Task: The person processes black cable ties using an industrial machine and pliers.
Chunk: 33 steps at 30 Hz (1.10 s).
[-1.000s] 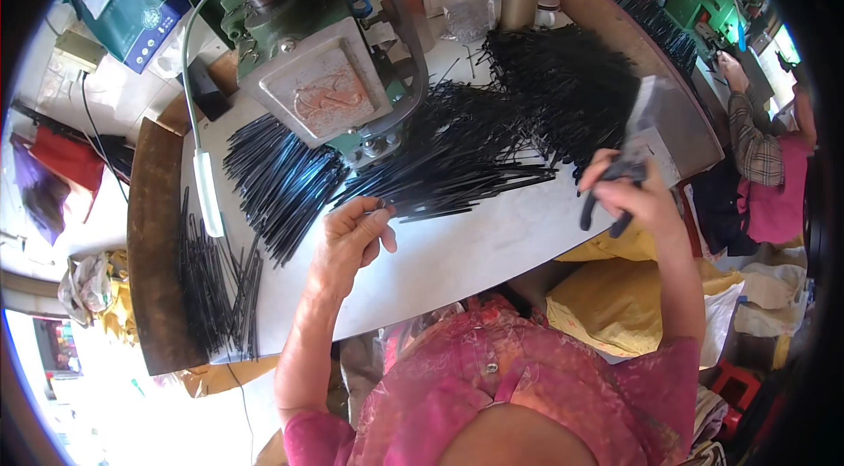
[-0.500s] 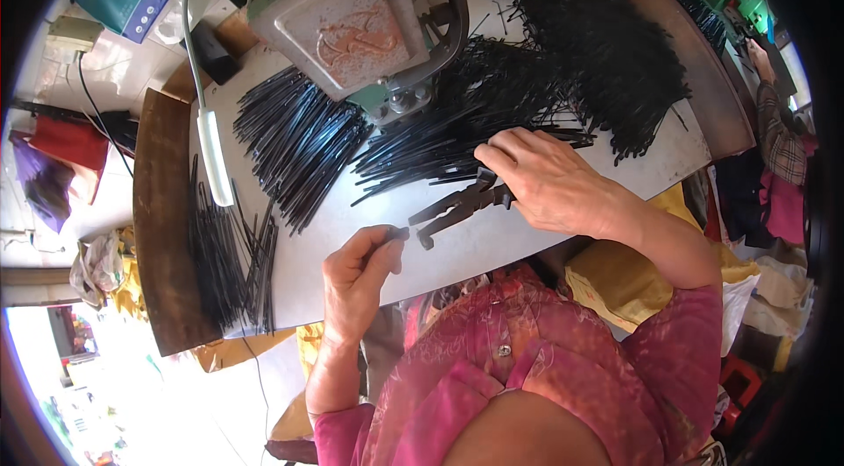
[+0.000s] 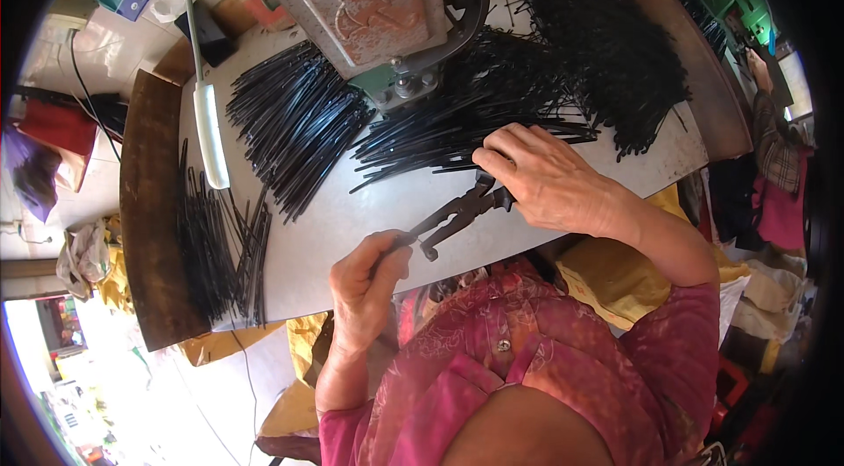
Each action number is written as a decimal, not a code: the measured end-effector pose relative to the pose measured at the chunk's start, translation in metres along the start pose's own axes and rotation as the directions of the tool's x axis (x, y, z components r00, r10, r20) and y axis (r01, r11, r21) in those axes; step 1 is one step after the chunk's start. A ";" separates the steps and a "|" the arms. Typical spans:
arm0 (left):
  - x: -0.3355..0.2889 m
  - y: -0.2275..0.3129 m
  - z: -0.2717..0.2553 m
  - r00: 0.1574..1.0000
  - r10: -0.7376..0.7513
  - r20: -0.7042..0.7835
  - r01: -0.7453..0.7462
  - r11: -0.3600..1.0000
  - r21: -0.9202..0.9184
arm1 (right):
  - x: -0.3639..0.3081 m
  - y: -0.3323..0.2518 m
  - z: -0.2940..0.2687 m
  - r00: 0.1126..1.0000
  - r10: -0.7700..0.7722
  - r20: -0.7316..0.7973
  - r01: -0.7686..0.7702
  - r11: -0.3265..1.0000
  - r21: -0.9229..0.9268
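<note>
A dark two-armed tool [image 3: 462,213], one arm ending in a hook, lies slantwise between my hands above the pale table. My right hand [image 3: 541,178] is curled over the tool's upper end. Its fingers are closed, with the fingertips near the black rods; what they pinch is hidden. My left hand [image 3: 365,277] pinches a small dark strip between thumb and forefinger. That strip meets or overlaps the tip of the tool's straight arm. Behind my right hand lies a loose bundle of thin black rods [image 3: 413,149]. A machine head [image 3: 369,13] hangs beyond them.
More rods lie in a fanned bundle [image 3: 294,127] at the left, a sparse bunch [image 3: 211,246] beside the wooden rim [image 3: 158,220], and a large tangled heap [image 3: 615,61] at the far right. A lamp [image 3: 209,136] hangs over the left side. Another person's sleeve [image 3: 778,145] shows far right.
My left hand has moved slightly right, and its strip now reaches the tool's tip, where a gap showed before. My right hand has barely moved. The whole view has shifted a little.
</note>
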State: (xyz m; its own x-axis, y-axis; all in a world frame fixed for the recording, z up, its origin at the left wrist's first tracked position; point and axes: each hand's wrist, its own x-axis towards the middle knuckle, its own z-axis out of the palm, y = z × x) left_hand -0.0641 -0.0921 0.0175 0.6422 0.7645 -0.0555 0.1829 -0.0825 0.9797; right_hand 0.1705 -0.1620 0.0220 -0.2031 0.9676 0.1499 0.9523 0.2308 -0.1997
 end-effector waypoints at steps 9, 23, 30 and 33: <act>-0.002 -0.006 0.003 0.991 0.123 -0.048 -0.115 0.983 0.140 | 0.000 -0.001 0.002 1.000 -0.007 0.009 0.007 1.000 -0.006; -0.002 -0.010 0.008 0.979 0.192 -0.070 -0.170 0.955 0.242 | 0.001 -0.002 0.000 1.000 -0.002 0.022 0.002 1.000 -0.008; -0.004 -0.011 0.008 0.979 0.183 -0.089 -0.160 0.962 0.220 | 0.002 -0.002 -0.001 1.000 -0.009 0.003 0.009 1.000 -0.009; -0.004 -0.013 0.008 0.979 0.179 -0.097 -0.158 0.968 0.196 | 0.002 -0.003 -0.001 1.000 -0.002 0.007 0.003 1.000 -0.010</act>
State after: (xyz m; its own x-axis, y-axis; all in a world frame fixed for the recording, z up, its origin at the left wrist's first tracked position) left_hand -0.0634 -0.0993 0.0037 0.5895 0.7956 0.1400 0.2212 -0.3257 0.9192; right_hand 0.1677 -0.1605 0.0238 -0.2070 0.9677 0.1439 0.9540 0.2322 -0.1895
